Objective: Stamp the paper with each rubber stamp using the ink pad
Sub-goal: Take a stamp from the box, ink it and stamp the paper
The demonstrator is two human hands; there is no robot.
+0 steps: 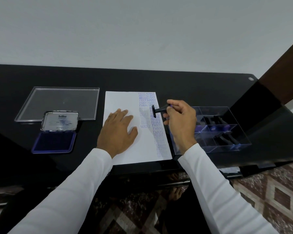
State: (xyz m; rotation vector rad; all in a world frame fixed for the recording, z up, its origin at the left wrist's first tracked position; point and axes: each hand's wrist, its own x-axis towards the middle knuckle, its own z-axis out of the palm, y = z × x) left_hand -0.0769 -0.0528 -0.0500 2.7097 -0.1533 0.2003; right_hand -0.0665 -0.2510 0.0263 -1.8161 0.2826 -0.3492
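Observation:
A white sheet of paper (123,100) lies on the black table, its right side covered with several blue word prints. My left hand (118,132) rests flat on the sheet, fingers spread. My right hand (181,120) grips a black rubber stamp (158,110) by its handle, tipped sideways above the paper's right edge, its face turned left. The ink pad (55,141) sits open to the left, blue pad showing, lid raised behind it.
A clear flat tray (41,102) lies at the back left behind the ink pad. At the right stands a clear compartmented box (227,144) with several more black stamps. The table's front edge runs just below the paper; patterned floor lies beyond.

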